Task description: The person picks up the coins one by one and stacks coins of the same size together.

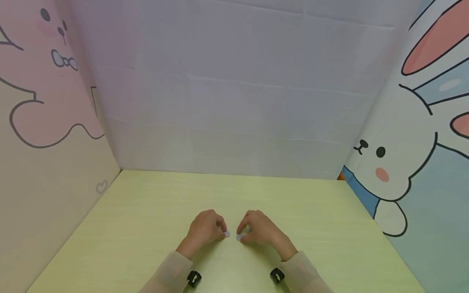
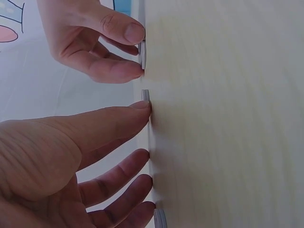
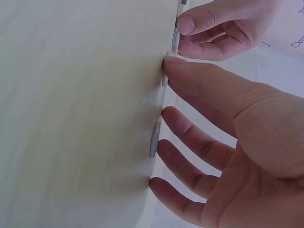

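Near the middle of the table, my left hand (image 1: 206, 228) pinches a small flat grey disc (image 1: 227, 234), coin-like in shape, between thumb and forefinger. In the left wrist view that disc (image 2: 145, 96) lies flat on the tabletop under the thumb tip. Just to its right, my right hand (image 1: 261, 228) has thumb and forefinger on opposite edges of another grey disc (image 1: 239, 237). Under the right hand's other fingers sits one more disc (image 3: 155, 139), beside a fingertip. Close to the left hand's outer fingers lies a further disc (image 2: 160, 218). Markings cannot be made out.
The pale yellow wood-grain table (image 1: 146, 203) meets a creased white back sheet (image 1: 234, 89). Side panels carry cartoons, a pink figure (image 1: 55, 93) at left and a white rabbit (image 1: 395, 162) at right. Black wrist devices (image 1: 194, 278) sit by both sleeve cuffs.
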Motion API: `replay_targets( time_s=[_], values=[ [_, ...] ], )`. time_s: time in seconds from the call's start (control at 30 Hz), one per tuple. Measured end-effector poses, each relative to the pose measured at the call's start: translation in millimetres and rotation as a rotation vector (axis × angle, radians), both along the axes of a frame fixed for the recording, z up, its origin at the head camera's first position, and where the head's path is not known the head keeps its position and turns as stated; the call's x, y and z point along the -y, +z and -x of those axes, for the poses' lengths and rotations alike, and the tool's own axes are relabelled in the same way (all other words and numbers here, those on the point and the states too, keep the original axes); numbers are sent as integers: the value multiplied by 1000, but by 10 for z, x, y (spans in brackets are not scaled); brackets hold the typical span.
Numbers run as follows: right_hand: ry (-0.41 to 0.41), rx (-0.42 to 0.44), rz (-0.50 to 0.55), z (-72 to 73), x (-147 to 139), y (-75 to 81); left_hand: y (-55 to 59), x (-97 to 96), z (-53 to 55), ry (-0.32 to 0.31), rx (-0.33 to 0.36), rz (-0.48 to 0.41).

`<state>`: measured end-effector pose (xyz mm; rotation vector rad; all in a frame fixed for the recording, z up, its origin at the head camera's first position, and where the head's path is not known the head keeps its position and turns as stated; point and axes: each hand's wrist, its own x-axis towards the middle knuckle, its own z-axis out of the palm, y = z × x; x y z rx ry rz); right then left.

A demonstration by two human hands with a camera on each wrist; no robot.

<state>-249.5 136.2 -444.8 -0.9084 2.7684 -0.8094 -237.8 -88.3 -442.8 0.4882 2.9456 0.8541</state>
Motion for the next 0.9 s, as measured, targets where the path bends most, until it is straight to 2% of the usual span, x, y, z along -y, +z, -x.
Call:
replay_targets(
  time_s=[0.4, 0.9],
  values=[
    [-5, 23, 16, 26, 28, 27, -8, 23, -2, -20, -16, -7],
    [-15, 2, -5, 135, 15, 25, -10, 24, 0, -28, -16, -15]
  ],
)
